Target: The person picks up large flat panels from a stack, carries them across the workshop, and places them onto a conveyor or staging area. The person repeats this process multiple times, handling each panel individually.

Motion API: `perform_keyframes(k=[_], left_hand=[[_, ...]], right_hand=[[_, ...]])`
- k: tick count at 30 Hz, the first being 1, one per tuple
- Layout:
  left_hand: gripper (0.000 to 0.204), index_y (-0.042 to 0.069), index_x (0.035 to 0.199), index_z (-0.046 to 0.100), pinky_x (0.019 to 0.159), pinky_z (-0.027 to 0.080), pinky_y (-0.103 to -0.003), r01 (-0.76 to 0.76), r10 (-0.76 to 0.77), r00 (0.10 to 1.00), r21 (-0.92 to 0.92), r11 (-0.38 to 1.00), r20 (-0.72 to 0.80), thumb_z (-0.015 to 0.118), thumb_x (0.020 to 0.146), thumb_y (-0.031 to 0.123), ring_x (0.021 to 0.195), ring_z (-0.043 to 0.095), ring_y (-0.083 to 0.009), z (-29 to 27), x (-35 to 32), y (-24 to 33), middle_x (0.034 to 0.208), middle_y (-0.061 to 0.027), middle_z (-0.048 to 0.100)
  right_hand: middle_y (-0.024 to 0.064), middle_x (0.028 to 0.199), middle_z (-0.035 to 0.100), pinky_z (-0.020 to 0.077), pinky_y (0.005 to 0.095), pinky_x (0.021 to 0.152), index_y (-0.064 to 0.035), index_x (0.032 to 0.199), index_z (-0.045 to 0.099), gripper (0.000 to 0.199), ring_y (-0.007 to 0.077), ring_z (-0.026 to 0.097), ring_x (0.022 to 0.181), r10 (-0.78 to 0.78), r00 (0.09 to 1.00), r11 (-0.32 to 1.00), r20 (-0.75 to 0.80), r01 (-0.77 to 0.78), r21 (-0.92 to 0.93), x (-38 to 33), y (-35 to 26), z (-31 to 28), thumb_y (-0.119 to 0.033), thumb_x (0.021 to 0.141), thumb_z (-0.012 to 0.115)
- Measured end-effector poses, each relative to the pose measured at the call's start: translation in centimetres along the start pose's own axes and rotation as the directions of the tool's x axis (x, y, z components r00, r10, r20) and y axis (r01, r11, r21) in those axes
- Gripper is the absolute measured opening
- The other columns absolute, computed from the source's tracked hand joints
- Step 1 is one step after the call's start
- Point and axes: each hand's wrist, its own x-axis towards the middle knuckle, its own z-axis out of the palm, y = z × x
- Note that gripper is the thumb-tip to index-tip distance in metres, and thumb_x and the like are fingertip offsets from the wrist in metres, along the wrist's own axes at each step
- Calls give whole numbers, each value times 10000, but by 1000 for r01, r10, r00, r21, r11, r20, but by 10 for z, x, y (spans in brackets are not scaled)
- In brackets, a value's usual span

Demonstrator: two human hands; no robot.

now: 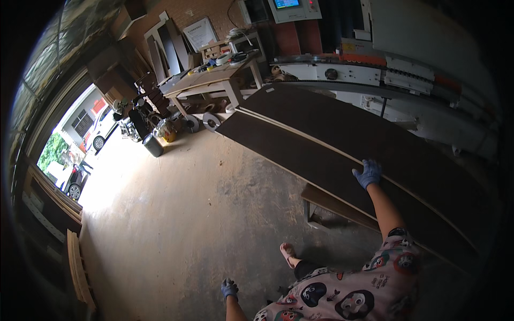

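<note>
Two long dark brown panels lie side by side at a slant, the far panel [321, 115] and the near panel [289, 147], with pale edges. My right hand [368, 174], in a blue-grey glove, rests across the near edge of the far panel. Its fingers are spread over that edge and the thumb points left above the near panel; the palm side is hidden. Low in the view, my left hand [229, 289], gloved alike, hangs over the floor away from the panels. It holds nothing that I can see, and its fingers look loosely apart.
A low bench [334, 206] stands under the near panel. Behind the panels runs a long white machine [332, 72] with a control screen [286, 4]. A cluttered wooden table [209, 80], edging rolls [210, 122] and a dark bin [152, 145] stand at the far left.
</note>
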Motion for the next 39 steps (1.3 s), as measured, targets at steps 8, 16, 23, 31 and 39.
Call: perform_keyframes(k=[8, 16, 23, 31, 39], left_hand=[[202, 132, 823, 532, 428, 378, -372, 326, -334, 756, 118, 938, 563, 493, 913, 309, 527, 511, -195, 52, 128, 48, 695, -48, 561], [192, 121, 877, 538, 428, 394, -348, 143, -319, 910, 523, 840, 264, 497, 910, 306, 515, 503, -179, 155, 204, 135, 673, -42, 546], [174, 122, 936, 546, 428, 405, -334, 84, -346, 875, 599, 796, 337, 511, 907, 290, 501, 497, -176, 195, 347, 242, 674, -43, 548], [182, 123, 1004, 556, 428, 418, -318, 84, -283, 920, 568, 819, 272, 527, 904, 271, 486, 491, -172, 208, 575, 481, 676, -44, 550], [166, 186, 1034, 523, 380, 363, -299, -125, -29, 927, 379, 917, 375, 526, 895, 277, 483, 459, -152, 382, 748, 637, 729, -38, 543]], right_hand=[[138, 1435, 335, 141, 516, 1092, -170, 1381, 376, 795, 314, 284, 1332, -1, 993, 1000, 115, 1, -3, 116, -221, 22, -684, 777, 436], [116, 1497, 206, 54, 545, 1101, -198, 1424, 298, 830, 316, 173, 1380, -4, 983, 1000, 186, 10, -30, 221, -395, 35, -697, 774, 427], [109, 1516, 143, 14, 582, 1088, -216, 1447, 235, 842, 326, 115, 1394, 93, 979, 994, 183, -80, -78, 305, -542, 54, -708, 784, 398], [106, 1526, 89, -6, 590, 1084, -222, 1456, 198, 852, 335, 68, 1400, 321, 908, 946, 268, -318, -56, 387, -626, 44, -712, 786, 390], [131, 1521, 88, -3, 559, 1098, -198, 1455, 199, 891, 362, 59, 1394, 361, 887, 932, 288, -356, -72, 441, -657, 56, -748, 775, 368]])
